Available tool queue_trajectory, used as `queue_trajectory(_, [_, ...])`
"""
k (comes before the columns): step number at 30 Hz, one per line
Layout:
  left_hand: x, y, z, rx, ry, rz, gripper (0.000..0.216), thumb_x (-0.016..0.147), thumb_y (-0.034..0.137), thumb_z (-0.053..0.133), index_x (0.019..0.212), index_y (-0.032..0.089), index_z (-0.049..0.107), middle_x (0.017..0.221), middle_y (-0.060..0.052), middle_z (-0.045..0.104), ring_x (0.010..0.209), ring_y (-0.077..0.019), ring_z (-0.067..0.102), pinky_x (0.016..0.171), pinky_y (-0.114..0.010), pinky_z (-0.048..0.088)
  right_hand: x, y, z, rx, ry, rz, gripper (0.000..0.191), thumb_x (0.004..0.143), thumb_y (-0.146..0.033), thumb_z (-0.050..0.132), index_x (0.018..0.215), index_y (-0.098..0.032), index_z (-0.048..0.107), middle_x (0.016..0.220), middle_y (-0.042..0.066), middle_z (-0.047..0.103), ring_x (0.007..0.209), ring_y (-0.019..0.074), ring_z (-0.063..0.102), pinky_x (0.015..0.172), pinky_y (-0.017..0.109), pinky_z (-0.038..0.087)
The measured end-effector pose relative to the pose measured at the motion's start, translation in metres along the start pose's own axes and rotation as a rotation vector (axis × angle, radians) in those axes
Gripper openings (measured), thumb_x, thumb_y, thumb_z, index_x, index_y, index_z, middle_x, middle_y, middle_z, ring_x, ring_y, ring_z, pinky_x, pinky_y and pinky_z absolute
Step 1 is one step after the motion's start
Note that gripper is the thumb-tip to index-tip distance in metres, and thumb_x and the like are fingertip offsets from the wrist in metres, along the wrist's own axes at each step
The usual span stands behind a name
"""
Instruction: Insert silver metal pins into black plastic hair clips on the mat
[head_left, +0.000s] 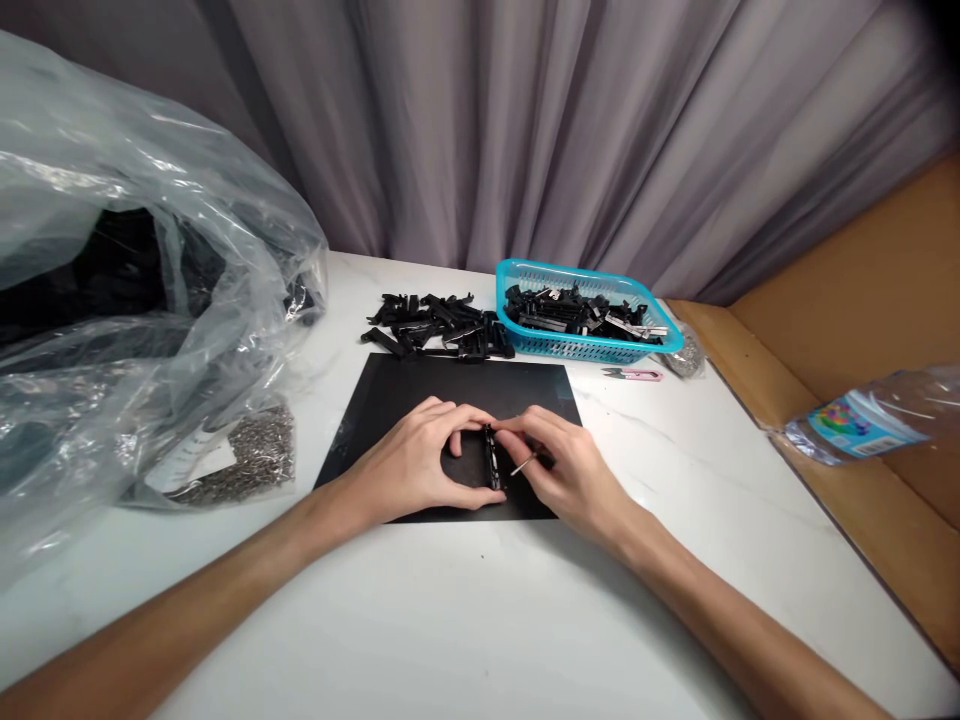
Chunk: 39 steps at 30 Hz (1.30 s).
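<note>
My left hand and my right hand meet over a black mat on the white table. Both pinch a small black clip that stands upright between thumb and forefinger of each hand. A thin metal pin also sticks out from my right hand's fingers, just right of the clip. Behind the mat lies a loose pile of black clips, and a turquoise basket holds more of them.
A large clear plastic bag with dark contents fills the left side, with a bag of small metal parts below it. Pink snips lie by the basket. A plastic bottle rests on brown cardboard at right.
</note>
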<state>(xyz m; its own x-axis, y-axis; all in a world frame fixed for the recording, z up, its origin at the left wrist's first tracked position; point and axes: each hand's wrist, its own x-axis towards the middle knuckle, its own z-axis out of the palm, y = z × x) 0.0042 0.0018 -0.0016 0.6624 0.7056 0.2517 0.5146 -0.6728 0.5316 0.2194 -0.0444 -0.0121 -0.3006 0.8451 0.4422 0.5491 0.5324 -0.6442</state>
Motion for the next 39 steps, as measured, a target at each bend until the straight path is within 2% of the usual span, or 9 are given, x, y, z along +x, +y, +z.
queue_trajectory(5, [0.000, -0.002, 0.002, 0.033, 0.006, 0.020, 0.065, 0.068, 0.055, 0.087, 0.120, 0.022, 0.066, 0.085, 0.000, 0.064, 0.081, -0.0209, 0.059, 0.082, -0.037, 0.050, 0.004, 0.004, -0.012, 0.168, 0.121, 0.137, 0.030, 0.108, -0.039, 0.049, 0.106, -0.020, 0.072, 0.088, 0.003, 0.063, 0.071, 0.0146, 0.057, 0.063, 0.029, 0.046])
queue_trajectory(8, [0.000, -0.004, 0.002, 0.026, 0.003, 0.023, 0.067, 0.068, 0.056, 0.087, 0.122, 0.023, 0.066, 0.087, 0.000, 0.065, 0.082, -0.0209, 0.060, 0.085, -0.038, 0.050, 0.006, 0.010, -0.014, 0.232, 0.153, 0.123, 0.042, 0.112, -0.041, 0.035, 0.108, -0.020, 0.071, 0.095, 0.006, 0.064, 0.078, 0.0166, 0.061, 0.075, 0.033, 0.052])
queue_trajectory(12, [-0.002, -0.005, 0.001, 0.028, -0.001, 0.007, 0.067, 0.069, 0.056, 0.086, 0.123, 0.023, 0.066, 0.084, -0.001, 0.063, 0.083, -0.0220, 0.059, 0.085, -0.038, 0.050, 0.008, 0.013, -0.017, 0.071, 0.234, 0.073, 0.049, 0.112, -0.045, 0.033, 0.100, -0.022, 0.074, 0.100, 0.008, 0.065, 0.097, 0.0218, 0.062, 0.093, 0.040, 0.050])
queue_trajectory(14, [-0.002, -0.005, 0.001, 0.030, -0.001, -0.003, 0.067, 0.068, 0.056, 0.087, 0.124, 0.023, 0.067, 0.082, 0.000, 0.061, 0.083, -0.0223, 0.059, 0.084, -0.038, 0.050, 0.009, 0.013, -0.017, 0.084, 0.242, 0.120, 0.051, 0.111, -0.048, 0.034, 0.092, -0.022, 0.072, 0.083, 0.005, 0.062, 0.083, 0.0196, 0.061, 0.083, 0.037, 0.051])
queue_trajectory(16, [-0.002, -0.004, 0.001, 0.032, 0.000, -0.004, 0.068, 0.068, 0.056, 0.087, 0.123, 0.022, 0.067, 0.081, 0.000, 0.060, 0.082, -0.0221, 0.059, 0.083, -0.038, 0.050, 0.008, 0.015, -0.016, 0.258, 0.223, 0.207, 0.047, 0.110, -0.051, 0.038, 0.090, -0.021, 0.068, 0.070, 0.000, 0.055, 0.062, 0.0144, 0.056, 0.063, 0.031, 0.050])
queue_trajectory(18, [-0.002, -0.004, 0.001, 0.033, -0.003, 0.000, 0.068, 0.068, 0.056, 0.087, 0.123, 0.022, 0.067, 0.082, 0.000, 0.061, 0.082, -0.0219, 0.059, 0.084, -0.038, 0.050, 0.009, 0.018, -0.012, 0.468, 0.193, 0.256, 0.041, 0.107, -0.053, 0.046, 0.092, -0.020, 0.065, 0.069, -0.003, 0.056, 0.052, 0.0108, 0.053, 0.053, 0.027, 0.048])
queue_trajectory(22, [0.000, -0.003, 0.001, 0.030, 0.005, 0.015, 0.066, 0.068, 0.056, 0.087, 0.121, 0.022, 0.067, 0.085, -0.001, 0.064, 0.081, -0.0215, 0.059, 0.083, -0.037, 0.050, 0.010, 0.019, -0.003, 0.657, 0.141, 0.243, 0.036, 0.101, -0.053, 0.059, 0.094, -0.018, 0.065, 0.075, -0.001, 0.065, 0.055, 0.0111, 0.063, 0.057, 0.028, 0.056])
queue_trajectory(31, [0.001, -0.001, 0.000, 0.014, 0.006, 0.022, 0.060, 0.068, 0.054, 0.087, 0.116, 0.023, 0.068, 0.090, -0.001, 0.069, 0.079, -0.0200, 0.059, 0.082, -0.037, 0.050, 0.011, 0.018, 0.005, 0.733, 0.113, 0.250, 0.036, 0.097, -0.054, 0.065, 0.093, -0.018, 0.069, 0.079, 0.002, 0.069, 0.059, 0.0131, 0.068, 0.061, 0.030, 0.062])
queue_trajectory(39, [0.001, 0.000, 0.000, 0.025, -0.002, 0.030, 0.058, 0.070, 0.055, 0.086, 0.115, 0.024, 0.067, 0.085, 0.001, 0.064, 0.079, -0.0201, 0.058, 0.083, -0.036, 0.049, 0.011, 0.017, 0.006, 0.738, 0.100, 0.264, 0.037, 0.097, -0.054, 0.064, 0.093, -0.018, 0.068, 0.078, 0.002, 0.070, 0.059, 0.0130, 0.068, 0.063, 0.031, 0.063])
